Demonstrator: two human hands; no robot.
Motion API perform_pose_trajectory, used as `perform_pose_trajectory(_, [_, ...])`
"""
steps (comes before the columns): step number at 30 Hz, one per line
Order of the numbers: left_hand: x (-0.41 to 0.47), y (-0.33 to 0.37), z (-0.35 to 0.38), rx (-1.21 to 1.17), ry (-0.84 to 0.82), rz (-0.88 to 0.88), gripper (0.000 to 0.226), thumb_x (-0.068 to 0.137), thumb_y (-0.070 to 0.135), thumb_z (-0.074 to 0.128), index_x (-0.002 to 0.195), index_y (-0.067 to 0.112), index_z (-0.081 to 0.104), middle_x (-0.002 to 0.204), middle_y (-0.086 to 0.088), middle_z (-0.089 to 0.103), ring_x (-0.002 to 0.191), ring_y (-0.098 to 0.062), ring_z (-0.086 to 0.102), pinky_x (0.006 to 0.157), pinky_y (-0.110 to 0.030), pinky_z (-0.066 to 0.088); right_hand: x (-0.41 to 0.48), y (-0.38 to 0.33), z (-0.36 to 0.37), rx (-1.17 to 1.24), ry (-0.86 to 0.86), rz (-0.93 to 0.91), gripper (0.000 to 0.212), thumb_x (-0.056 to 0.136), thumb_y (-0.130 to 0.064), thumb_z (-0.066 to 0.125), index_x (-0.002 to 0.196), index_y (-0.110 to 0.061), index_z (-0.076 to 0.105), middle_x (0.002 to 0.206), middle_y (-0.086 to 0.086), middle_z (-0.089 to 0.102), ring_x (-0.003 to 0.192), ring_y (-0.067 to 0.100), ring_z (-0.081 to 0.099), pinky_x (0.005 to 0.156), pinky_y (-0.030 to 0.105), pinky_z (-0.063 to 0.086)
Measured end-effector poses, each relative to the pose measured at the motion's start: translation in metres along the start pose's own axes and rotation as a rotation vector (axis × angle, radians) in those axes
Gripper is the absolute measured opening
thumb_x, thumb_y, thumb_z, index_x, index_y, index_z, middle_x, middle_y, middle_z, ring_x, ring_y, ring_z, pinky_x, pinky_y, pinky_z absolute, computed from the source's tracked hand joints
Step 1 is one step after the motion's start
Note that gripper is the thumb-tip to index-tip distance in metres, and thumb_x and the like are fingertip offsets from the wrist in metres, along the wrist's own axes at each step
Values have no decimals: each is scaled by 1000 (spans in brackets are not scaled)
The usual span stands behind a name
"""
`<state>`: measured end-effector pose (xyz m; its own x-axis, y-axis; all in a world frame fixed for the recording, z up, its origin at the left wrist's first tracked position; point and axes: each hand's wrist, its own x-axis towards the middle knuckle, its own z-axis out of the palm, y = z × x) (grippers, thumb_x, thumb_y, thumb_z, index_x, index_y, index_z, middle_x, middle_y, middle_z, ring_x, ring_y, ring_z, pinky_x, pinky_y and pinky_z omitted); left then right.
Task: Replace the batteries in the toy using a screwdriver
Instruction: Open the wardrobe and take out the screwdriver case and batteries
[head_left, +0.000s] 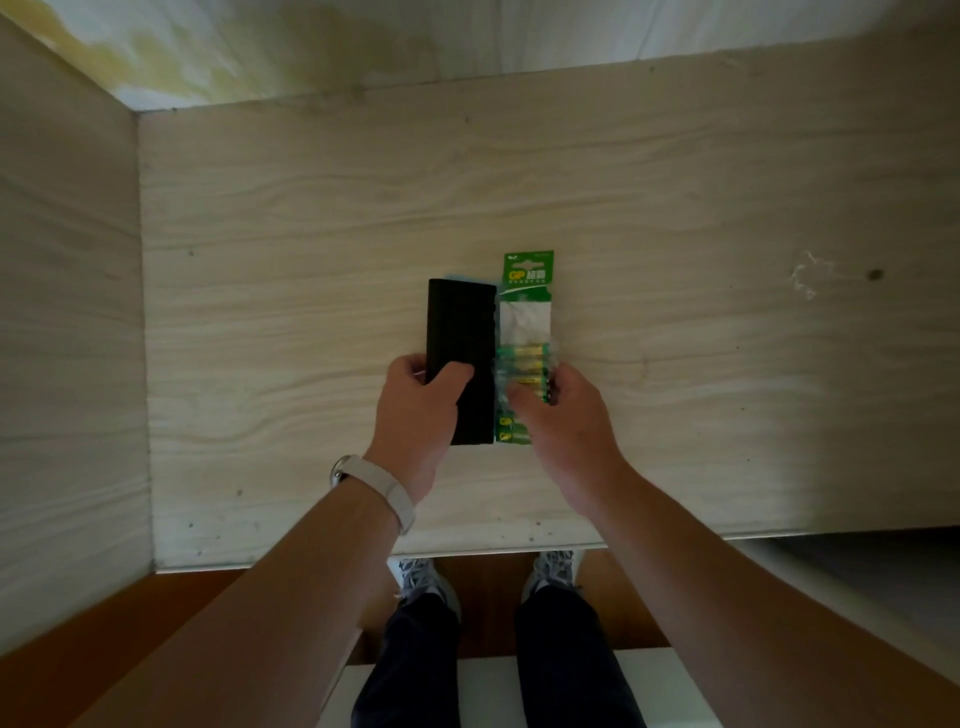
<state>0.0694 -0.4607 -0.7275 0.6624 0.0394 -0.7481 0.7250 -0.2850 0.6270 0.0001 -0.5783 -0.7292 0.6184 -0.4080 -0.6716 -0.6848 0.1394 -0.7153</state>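
On the table (675, 208) a black case (460, 322) (toy or tool kit, not determinable) is clasped by the curled left hand (415, 410). Touching its right side, the battery pack (527, 291) is pinched near-end by the right hand (561, 415); the task is judged barely begun.

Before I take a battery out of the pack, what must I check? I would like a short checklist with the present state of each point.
1. The battery pack lies flat on the table: ok.
2. Some batteries remain in it: ok, several show.
3. The right hand holds the pack's near end: ok.
4. The left hand grips the black case beside the pack: ok.
5. A screwdriver is in sight: not ok, none shows.
6. The toy's battery cover is open: cannot tell; whether the case is the toy is unclear.
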Motion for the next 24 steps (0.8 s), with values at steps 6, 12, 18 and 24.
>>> perform_pose_trajectory(6, [-10, -2, -12, -53, -46, 41, 25, 93, 21, 65, 117, 14, 63, 106, -8, 73, 92, -25, 73, 82, -48, 61, -9, -11, -2, 27, -39, 0, 7, 89, -22, 64, 94, -22, 67, 90, 4, 73, 84, 21, 69, 64, 32, 54])
perform_pose_trajectory(12, [-38, 12, -36, -100, -65, 89, 21, 93, 19, 66, 113, 16, 66, 102, -7, 75, 89, -24, 74, 75, -42, 62, -37, -39, -2, -15, -46, -40, 5, 90, -23, 64, 94, -22, 66, 90, 5, 72, 80, 21, 70, 64, 35, 53])
perform_pose_trajectory(18, [-73, 40, -66, -142, -100, 163, 18, 95, 18, 64, 112, 15, 68, 102, -9, 74, 90, -25, 73, 76, -41, 61, -81, -72, -3, -56, -8, -107, 6, 90, -21, 63, 94, -18, 65, 89, 8, 71, 80, 22, 69, 64, 37, 53])
perform_pose_trajectory(24, [-120, 65, -100, -239, -133, 210, 15, 95, 18, 63, 109, 16, 67, 103, -10, 74, 89, -24, 73, 76, -38, 61, -141, -102, 8, -53, 51, -165, 8, 90, -24, 64, 96, -19, 66, 88, 4, 72, 80, 22, 70, 69, 42, 56])
